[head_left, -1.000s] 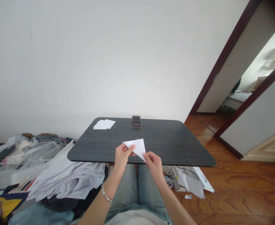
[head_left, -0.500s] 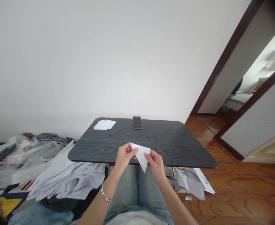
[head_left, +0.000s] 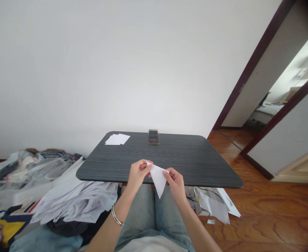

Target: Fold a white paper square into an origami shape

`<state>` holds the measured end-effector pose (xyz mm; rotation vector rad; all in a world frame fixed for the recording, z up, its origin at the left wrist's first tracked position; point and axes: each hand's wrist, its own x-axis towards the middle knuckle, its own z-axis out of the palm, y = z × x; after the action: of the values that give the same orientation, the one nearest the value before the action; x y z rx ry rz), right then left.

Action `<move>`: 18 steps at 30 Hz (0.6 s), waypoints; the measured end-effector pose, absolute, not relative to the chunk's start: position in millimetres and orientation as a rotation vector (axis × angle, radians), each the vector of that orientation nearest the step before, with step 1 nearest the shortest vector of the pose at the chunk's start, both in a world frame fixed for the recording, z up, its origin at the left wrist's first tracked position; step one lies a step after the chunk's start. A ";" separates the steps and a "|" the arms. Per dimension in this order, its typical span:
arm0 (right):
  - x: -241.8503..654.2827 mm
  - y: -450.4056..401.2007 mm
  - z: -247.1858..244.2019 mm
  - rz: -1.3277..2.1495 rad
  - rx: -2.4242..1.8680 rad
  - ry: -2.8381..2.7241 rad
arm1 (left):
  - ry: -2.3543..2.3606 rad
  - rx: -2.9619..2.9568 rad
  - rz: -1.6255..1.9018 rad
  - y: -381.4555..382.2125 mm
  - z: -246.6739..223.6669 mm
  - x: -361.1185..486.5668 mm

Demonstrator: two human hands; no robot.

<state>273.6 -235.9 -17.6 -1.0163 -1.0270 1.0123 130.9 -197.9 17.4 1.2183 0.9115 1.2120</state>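
A white sheet of paper folded into a triangle (head_left: pixel 158 177) hangs point-down between my hands, at the near edge of the dark table (head_left: pixel 193 157). My left hand (head_left: pixel 139 172) pinches its upper left corner between thumb and fingers. On the other side, my right hand (head_left: pixel 175 180) grips the upper right corner, thumb on top. The fingers behind the paper are partly hidden. A silver bangle (head_left: pixel 116 215) circles my left wrist.
White paper sheets (head_left: pixel 117 139) lie at the table's back left. A small dark object (head_left: pixel 153 137), blurred, stands at the back middle. Piled clothes (head_left: pixel 75 201) fill the floor at left. Papers (head_left: pixel 214 207) and cables lie below the table's right side. A doorway (head_left: pixel 264 101) is at right.
The folded paper has dropped slightly and turned, its lower point now farther down. My left hand's grip has shifted a little at its corner; the right hand has barely moved.
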 end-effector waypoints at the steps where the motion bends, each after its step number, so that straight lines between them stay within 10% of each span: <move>1: 274.0 -235.6 -18.1 1.000 -1.028 -1.027 | 0.910 1.224 1.209 -198.0 17.4 131.0; 18: 273.3 -238.6 -22.4 0.927 -1.092 -1.021 | 0.936 1.142 1.305 -204.9 28.7 137.7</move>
<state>273.3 -238.6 -22.4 -1.0921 -1.0209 0.9266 137.7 -204.9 28.7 1.1423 0.9358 1.3054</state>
